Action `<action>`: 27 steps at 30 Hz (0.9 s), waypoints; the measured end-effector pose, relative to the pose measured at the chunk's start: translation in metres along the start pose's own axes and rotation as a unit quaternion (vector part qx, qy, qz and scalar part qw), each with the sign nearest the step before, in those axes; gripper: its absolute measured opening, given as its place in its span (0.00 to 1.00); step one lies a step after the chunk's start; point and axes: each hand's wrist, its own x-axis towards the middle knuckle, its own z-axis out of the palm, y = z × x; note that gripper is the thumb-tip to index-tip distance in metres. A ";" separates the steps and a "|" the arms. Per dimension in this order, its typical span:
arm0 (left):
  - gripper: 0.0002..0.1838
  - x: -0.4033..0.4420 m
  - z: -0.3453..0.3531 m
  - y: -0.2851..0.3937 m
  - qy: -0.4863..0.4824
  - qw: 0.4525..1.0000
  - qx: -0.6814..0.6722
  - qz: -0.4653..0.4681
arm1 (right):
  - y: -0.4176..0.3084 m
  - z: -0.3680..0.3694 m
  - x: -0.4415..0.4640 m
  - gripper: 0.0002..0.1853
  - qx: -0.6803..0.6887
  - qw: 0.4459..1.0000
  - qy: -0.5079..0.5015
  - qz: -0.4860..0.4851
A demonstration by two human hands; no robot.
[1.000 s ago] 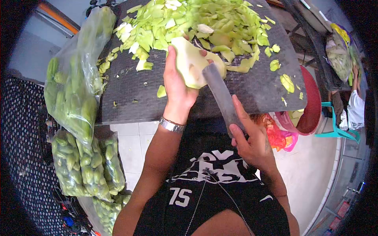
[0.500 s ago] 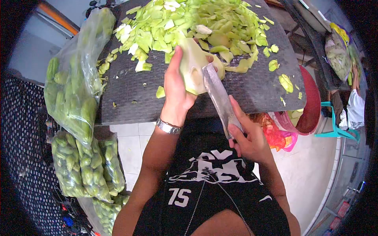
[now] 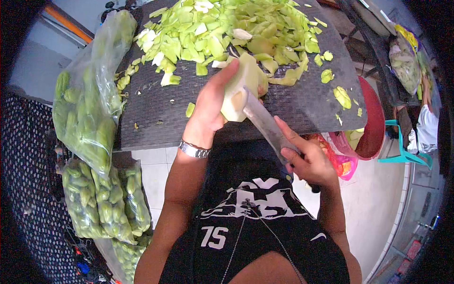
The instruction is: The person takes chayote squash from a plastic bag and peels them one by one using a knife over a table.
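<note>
- Your left hand, near the middle of the frame, is partly open, curled around the pale vegetable, its thumb along the upper left side; the fingers beneath are mostly hidden.
- That vegetable sits just above the frame's centre, over the near part of the dark woven table, its cut faces smooth and pale.
- Your right hand, right of centre, is closed around the lower end of the knife, with the index finger stretched toward the blade's edge.
- The knife slants from your right hand up to the left, its tip end at the lower right part of the vegetable; you cannot tell from this view how deep it goes, if at all.
- Ahead of your hands, at the top centre, a broad heap of green peelings covers the table, with loose bits scattered to both sides.
- A clear bag of long green vegetables lies at the upper left, beside the table's left edge, with more filled bags below it.
- On the right of the frame, a red tub stands by the table's corner, near a teal stool.
</note>
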 end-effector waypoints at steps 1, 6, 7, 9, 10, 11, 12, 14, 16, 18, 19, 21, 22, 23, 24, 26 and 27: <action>0.30 0.001 0.000 0.001 -0.010 1.000 0.004 -0.015 | -0.001 -0.008 0.002 0.34 -0.012 1.000 -0.012 -0.009; 0.30 0.000 0.008 -0.009 0.007 0.993 -0.104 0.056 | 0.002 -0.007 0.010 0.33 0.117 0.992 -0.011 0.047; 0.31 -0.001 0.012 -0.011 0.015 0.989 -0.127 0.081 | 0.006 -0.004 0.012 0.32 0.129 0.990 -0.021 0.058; 0.31 -0.002 0.018 -0.012 0.045 0.984 -0.140 0.098 | 0.009 -0.001 0.016 0.32 0.155 0.986 -0.027 0.058; 0.31 -0.005 0.019 -0.014 0.063 0.982 -0.148 0.102 | 0.009 0.005 0.016 0.33 0.172 0.983 -0.024 0.053; 0.31 -0.005 0.017 -0.016 0.059 0.982 -0.147 0.102 | 0.009 0.008 0.015 0.33 0.187 0.981 -0.020 0.046; 0.31 -0.005 0.014 -0.018 0.054 0.983 -0.145 0.103 | 0.008 0.010 0.015 0.33 0.192 0.980 -0.016 0.045; 0.31 -0.002 0.010 -0.017 0.052 0.986 -0.126 0.095 | 0.006 0.013 0.013 0.33 0.200 0.979 -0.008 0.042; 0.31 0.000 0.006 -0.015 0.059 0.991 -0.091 0.076 | -0.001 0.014 0.009 0.33 0.202 0.978 -0.012 0.053; 0.31 0.001 0.009 -0.013 0.098 0.987 -0.085 0.091 | 0.000 0.017 0.006 0.33 0.197 0.979 -0.012 0.049; 0.31 0.001 0.010 -0.012 0.117 0.985 -0.083 0.100 | 0.006 0.020 0.005 0.33 0.190 0.981 -0.010 0.039; 0.32 0.000 0.013 -0.013 0.119 0.980 -0.096 0.129 | 0.006 0.022 0.005 0.34 0.190 0.981 -0.017 0.044; 0.32 -0.001 0.015 -0.015 0.119 0.977 -0.103 0.142 | 0.000 0.019 0.006 0.34 0.197 0.978 -0.025 0.057; 0.32 -0.001 0.018 -0.018 0.128 0.973 -0.114 0.152 | -0.003 0.019 0.008 0.34 0.204 0.976 -0.032 0.070; 0.32 -0.003 0.023 -0.022 0.138 0.969 -0.125 0.162 | 0.001 0.022 0.009 0.34 0.221 0.973 -0.029 0.063; 0.32 -0.003 0.025 -0.023 0.148 0.963 -0.128 0.182 | 0.012 0.030 0.015 0.34 0.253 0.966 -0.021 0.045; 0.32 -0.002 0.024 -0.024 0.151 0.962 -0.122 0.190 | 0.012 0.029 0.016 0.34 0.257 0.965 -0.028 0.038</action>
